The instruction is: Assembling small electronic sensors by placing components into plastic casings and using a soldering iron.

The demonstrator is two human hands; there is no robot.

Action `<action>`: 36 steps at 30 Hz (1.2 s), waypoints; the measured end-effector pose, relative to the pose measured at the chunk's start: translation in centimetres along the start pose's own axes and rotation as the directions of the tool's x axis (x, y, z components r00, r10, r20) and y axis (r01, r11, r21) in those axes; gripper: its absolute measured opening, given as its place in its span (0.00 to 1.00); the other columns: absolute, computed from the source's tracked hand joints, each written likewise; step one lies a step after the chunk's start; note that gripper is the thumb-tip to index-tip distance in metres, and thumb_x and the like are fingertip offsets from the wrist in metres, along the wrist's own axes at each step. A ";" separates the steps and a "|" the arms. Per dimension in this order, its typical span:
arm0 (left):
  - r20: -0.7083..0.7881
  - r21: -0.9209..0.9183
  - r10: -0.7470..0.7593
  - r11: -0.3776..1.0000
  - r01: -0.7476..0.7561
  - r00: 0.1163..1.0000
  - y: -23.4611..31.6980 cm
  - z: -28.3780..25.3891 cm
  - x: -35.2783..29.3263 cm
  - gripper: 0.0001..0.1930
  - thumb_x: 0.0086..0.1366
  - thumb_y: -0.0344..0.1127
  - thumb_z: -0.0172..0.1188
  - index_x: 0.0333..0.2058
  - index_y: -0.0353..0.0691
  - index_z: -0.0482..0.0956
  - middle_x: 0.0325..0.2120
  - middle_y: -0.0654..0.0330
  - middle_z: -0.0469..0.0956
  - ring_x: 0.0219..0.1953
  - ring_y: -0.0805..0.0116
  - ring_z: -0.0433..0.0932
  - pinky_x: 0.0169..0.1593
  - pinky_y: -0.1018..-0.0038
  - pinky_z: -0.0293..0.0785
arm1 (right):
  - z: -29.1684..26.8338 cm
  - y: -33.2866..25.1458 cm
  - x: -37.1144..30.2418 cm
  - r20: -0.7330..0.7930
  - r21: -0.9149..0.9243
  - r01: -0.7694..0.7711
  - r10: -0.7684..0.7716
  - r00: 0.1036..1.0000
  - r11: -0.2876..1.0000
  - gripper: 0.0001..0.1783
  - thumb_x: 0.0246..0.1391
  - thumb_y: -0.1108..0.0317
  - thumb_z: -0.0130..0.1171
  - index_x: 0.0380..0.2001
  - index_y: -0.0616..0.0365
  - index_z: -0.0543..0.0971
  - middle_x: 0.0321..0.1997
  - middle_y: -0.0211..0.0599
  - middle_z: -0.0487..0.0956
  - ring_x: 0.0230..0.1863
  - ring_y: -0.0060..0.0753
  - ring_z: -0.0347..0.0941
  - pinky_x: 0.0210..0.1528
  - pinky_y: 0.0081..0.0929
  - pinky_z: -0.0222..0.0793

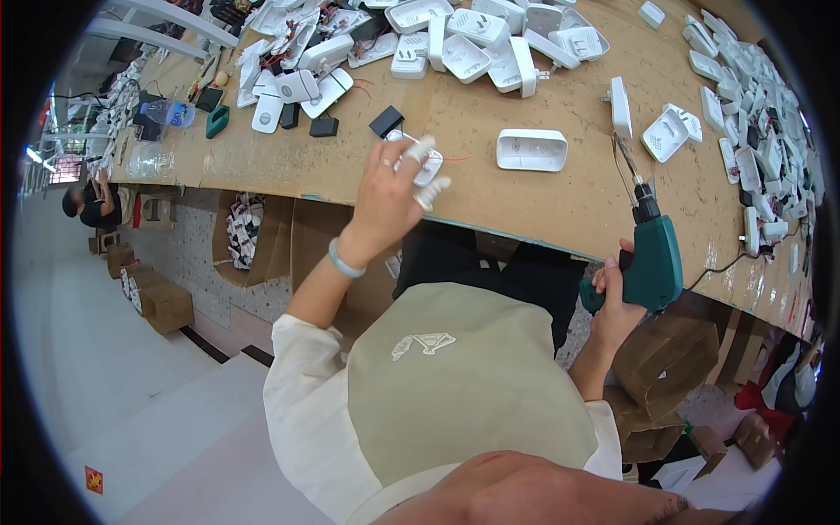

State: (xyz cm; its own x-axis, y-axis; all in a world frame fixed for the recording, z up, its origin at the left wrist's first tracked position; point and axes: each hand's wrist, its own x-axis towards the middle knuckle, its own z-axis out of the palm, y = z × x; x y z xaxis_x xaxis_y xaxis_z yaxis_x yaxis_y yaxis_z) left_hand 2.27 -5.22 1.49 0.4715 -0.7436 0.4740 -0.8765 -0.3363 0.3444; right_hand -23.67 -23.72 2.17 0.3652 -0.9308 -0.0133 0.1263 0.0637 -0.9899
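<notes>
My right hand [610, 287] is wrapped round the handle of a teal soldering gun [658, 258]. Its thin metal tip points away from me over the table, close to an upright white plastic casing [619, 107]. My left hand [391, 188] has white covers on some fingertips, and its thumb and fingers are spread over a small white plastic part [429, 168] with a thin red wire. Whether they touch that part I cannot tell. Just beyond lies a black block [386, 122]. Between my hands an open white casing shell [532, 150] rests hollow side up.
White casings [477, 57] are heaped at the far side, and another large heap [766, 149] covers the right. Several wired parts [306, 39] and black blocks lie at the left. The cardboard-covered table [472, 197] ends before me. Boxes [661, 367] stand below; a person [96, 203] sits far left.
</notes>
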 end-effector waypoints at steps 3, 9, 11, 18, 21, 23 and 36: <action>0.087 -0.009 -0.029 1.000 0.029 0.996 -1.5 0.7 1.2 0.23 0.57 0.35 0.70 0.50 0.36 0.78 0.44 0.50 0.76 0.46 0.50 0.72 0.49 0.61 0.72 | -0.2 -0.2 -0.2 0.009 0.009 0.011 -0.011 1.000 1.000 0.18 0.56 0.84 0.57 0.51 0.68 0.74 0.43 0.38 0.79 0.21 0.16 0.66 0.24 0.19 0.65; 0.217 0.045 0.113 0.991 -0.125 0.970 -2.1 2.7 0.9 0.11 0.59 0.29 0.67 0.42 0.38 0.83 0.37 0.57 0.80 0.44 0.54 0.74 0.48 0.62 0.73 | -0.5 -0.4 -0.9 0.027 0.003 0.009 -0.009 1.000 1.000 0.17 0.57 0.84 0.58 0.50 0.68 0.75 0.41 0.37 0.78 0.21 0.16 0.66 0.24 0.19 0.65; 0.009 -0.068 0.089 0.994 -0.088 0.996 -1.4 2.8 0.2 0.10 0.60 0.24 0.63 0.41 0.37 0.83 0.34 0.56 0.81 0.40 0.54 0.77 0.45 0.63 0.74 | -0.8 -0.3 -0.9 0.028 0.012 0.006 -0.006 1.000 1.000 0.17 0.57 0.83 0.58 0.50 0.68 0.75 0.40 0.36 0.78 0.21 0.16 0.66 0.24 0.19 0.65; -0.122 -0.360 -0.558 0.795 0.488 0.821 1.8 3.2 -2.3 0.13 0.62 0.24 0.64 0.46 0.34 0.79 0.29 0.55 0.79 0.27 0.66 0.78 0.35 0.71 0.76 | -2.0 1.1 -1.2 0.075 -0.014 -0.058 0.059 0.995 0.998 0.19 0.57 0.83 0.59 0.52 0.67 0.75 0.44 0.38 0.79 0.23 0.16 0.67 0.25 0.18 0.66; -0.090 -0.317 -0.581 0.787 0.529 0.809 2.3 2.0 -2.2 0.10 0.63 0.26 0.65 0.43 0.33 0.79 0.25 0.61 0.78 0.27 0.74 0.77 0.33 0.74 0.74 | -1.8 1.2 -1.1 0.099 -0.011 -0.076 0.077 0.992 0.997 0.20 0.57 0.83 0.59 0.53 0.66 0.75 0.46 0.38 0.79 0.23 0.16 0.67 0.25 0.18 0.66; -0.079 -0.240 -0.546 0.823 0.516 0.834 2.3 1.8 -2.5 0.09 0.61 0.26 0.66 0.41 0.34 0.79 0.24 0.61 0.77 0.26 0.72 0.76 0.32 0.73 0.73 | -1.6 1.0 -1.0 0.105 -0.009 -0.086 0.086 0.991 0.996 0.20 0.57 0.83 0.59 0.53 0.66 0.74 0.46 0.38 0.79 0.23 0.16 0.67 0.25 0.18 0.66; 0.167 0.274 -0.546 0.825 0.494 0.821 3.3 1.8 -0.1 0.08 0.50 0.27 0.62 0.30 0.33 0.78 0.32 0.45 0.80 0.37 0.43 0.80 0.39 0.52 0.76 | -1.4 -0.2 -1.4 0.074 0.032 -0.056 0.054 0.996 0.998 0.18 0.57 0.82 0.60 0.51 0.68 0.75 0.35 0.34 0.78 0.21 0.16 0.66 0.25 0.19 0.66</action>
State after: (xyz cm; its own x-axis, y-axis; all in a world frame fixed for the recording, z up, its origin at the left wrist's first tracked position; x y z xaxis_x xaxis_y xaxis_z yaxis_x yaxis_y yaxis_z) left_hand -0.83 -7.32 1.12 0.8498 -0.5230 0.0659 -0.5172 -0.8031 0.2960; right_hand -25.48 -22.93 2.16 0.4387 -0.8969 -0.0558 0.1349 0.1271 -0.9827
